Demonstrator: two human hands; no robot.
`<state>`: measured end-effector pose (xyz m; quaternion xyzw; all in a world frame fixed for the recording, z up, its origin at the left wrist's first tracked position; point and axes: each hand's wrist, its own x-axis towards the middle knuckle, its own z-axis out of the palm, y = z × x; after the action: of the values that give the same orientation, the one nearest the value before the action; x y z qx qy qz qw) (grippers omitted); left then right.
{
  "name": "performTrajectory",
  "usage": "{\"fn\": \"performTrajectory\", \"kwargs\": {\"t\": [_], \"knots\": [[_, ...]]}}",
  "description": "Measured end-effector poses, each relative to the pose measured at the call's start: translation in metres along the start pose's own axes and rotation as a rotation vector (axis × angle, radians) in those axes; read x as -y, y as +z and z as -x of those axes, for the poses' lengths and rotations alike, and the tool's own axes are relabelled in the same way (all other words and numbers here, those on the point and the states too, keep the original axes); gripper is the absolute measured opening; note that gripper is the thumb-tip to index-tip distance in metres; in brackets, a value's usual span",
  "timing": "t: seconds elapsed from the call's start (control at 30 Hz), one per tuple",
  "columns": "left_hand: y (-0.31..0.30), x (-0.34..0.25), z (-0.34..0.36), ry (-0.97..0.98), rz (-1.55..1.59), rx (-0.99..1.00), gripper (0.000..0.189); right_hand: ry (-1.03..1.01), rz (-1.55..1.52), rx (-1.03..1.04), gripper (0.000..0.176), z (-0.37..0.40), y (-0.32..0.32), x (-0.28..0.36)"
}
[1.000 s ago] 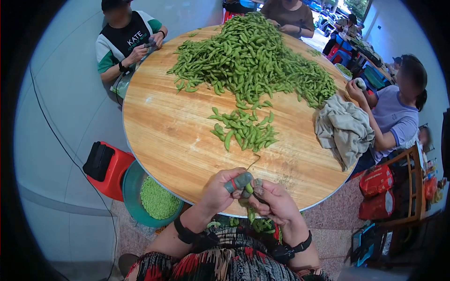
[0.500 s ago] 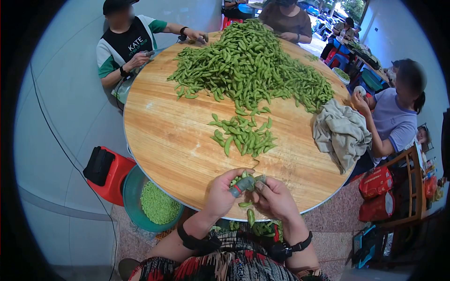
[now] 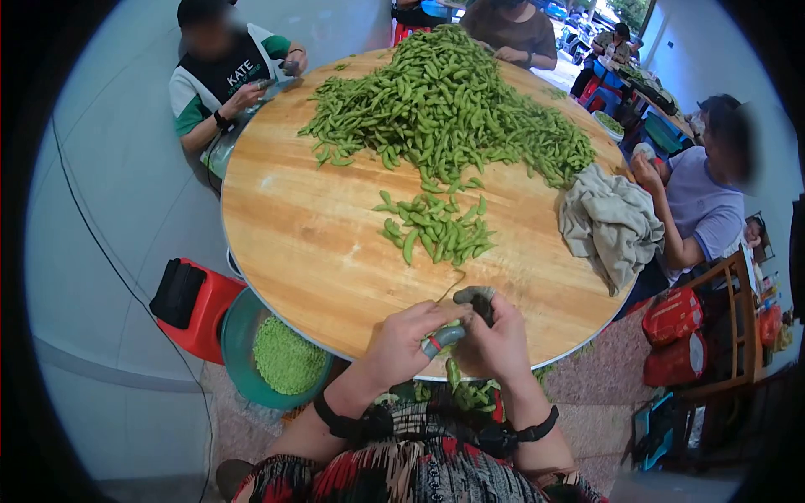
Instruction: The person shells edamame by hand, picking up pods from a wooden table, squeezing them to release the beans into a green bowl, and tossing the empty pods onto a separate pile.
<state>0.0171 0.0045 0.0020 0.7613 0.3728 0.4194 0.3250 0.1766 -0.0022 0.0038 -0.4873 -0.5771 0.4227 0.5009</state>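
At the near table edge my left hand [image 3: 401, 342] is closed around a few green edamame pods [image 3: 451, 325], partly hidden by its fingers. A grey finger cover with a red band sits on one of its fingers. My right hand [image 3: 501, 337] meets it from the right, fingers curled, with dark covers on the fingertips; what it pinches is hidden. Just below, a loose pod [image 3: 454, 374] shows at the table rim, and more pods [image 3: 475, 396] lie over my lap. Ahead of my hands is a small group of pods [image 3: 440, 230].
A large pod heap [image 3: 444, 101] covers the far part of the round wooden table [image 3: 293, 243]. A grey cloth [image 3: 610, 222] lies at the right edge. Down left stand a teal basin [image 3: 239, 352] of shelled beans and a red stool [image 3: 197, 314]. Several people sit around.
My right hand has turned and its covered fingertips have risen beside my left hand. The person at the far left has drawn a hand back from the heap. The view has shifted slightly.
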Motion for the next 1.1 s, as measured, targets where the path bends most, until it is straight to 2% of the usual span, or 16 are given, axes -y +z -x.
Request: {"fn": "performTrajectory", "kwargs": {"t": [0.07,0.1,0.27,0.33,0.37,0.47,0.5,0.6,0.7,0.73,0.8,0.83,0.9,0.93,1.03,1.1], "knots": [[0.002,0.005,0.004,0.177,0.029,-0.013,0.033,0.390,-0.604,0.125,0.016,0.003,-0.002,-0.003],[0.002,0.008,0.006,0.197,0.097,-0.013,0.029,0.432,-0.717,0.149,0.015,0.004,0.001,-0.001],[-0.004,0.007,0.017,-0.083,0.488,0.038,0.018,0.489,-0.821,0.224,0.016,0.001,-0.003,-0.001],[-0.006,0.011,0.019,-0.326,0.688,0.059,0.022,0.404,-0.555,0.294,0.016,-0.009,-0.005,-0.001],[-0.006,0.012,0.021,-0.357,0.552,-0.037,0.020,0.128,-0.242,0.258,0.019,-0.018,-0.001,-0.001],[-0.041,0.019,0.032,-0.442,0.562,-0.395,0.018,-0.149,0.675,0.118,0.018,-0.043,-0.009,-0.008],[-0.056,0.027,0.041,-0.443,0.501,-0.514,0.017,-0.144,0.671,0.117,0.018,-0.039,-0.007,-0.006],[-0.109,0.058,0.079,-0.348,0.603,-0.892,0.014,0.003,0.955,0.399,0.018,-0.020,-0.009,0.016],[-0.144,0.079,0.117,-0.404,0.494,-1.219,0.013,-0.070,0.663,1.103,0.020,-0.018,-0.029,0.041],[-0.154,0.096,0.138,-0.410,0.493,-1.213,0.013,-0.063,0.658,1.101,0.020,-0.024,-0.037,0.038],[-0.165,0.135,0.183,-0.726,0.361,-1.121,0.012,0.156,0.425,0.641,0.023,-0.039,-0.049,0.028],[-0.163,0.154,0.204,-0.725,0.358,-1.118,0.012,0.170,0.509,0.417,0.024,-0.054,-0.051,0.020],[-0.156,0.180,0.231,-0.724,-0.812,-0.454,0.020,0.044,0.633,0.116,0.025,-0.087,-0.059,-0.018],[-0.155,0.164,0.216,-0.720,-0.813,-0.453,0.020,-0.098,0.678,0.042,0.025,-0.098,-0.063,-0.039],[-0.151,0.095,0.144,-0.399,-0.456,-0.835,0.034,-0.159,0.930,0.115,0.024,-0.099,-0.053,-0.040],[-0.134,0.056,0.109,-0.349,-0.336,-0.774,0.033,-0.086,0.858,0.170,0.023,-0.086,-0.040,-0.025]]}}
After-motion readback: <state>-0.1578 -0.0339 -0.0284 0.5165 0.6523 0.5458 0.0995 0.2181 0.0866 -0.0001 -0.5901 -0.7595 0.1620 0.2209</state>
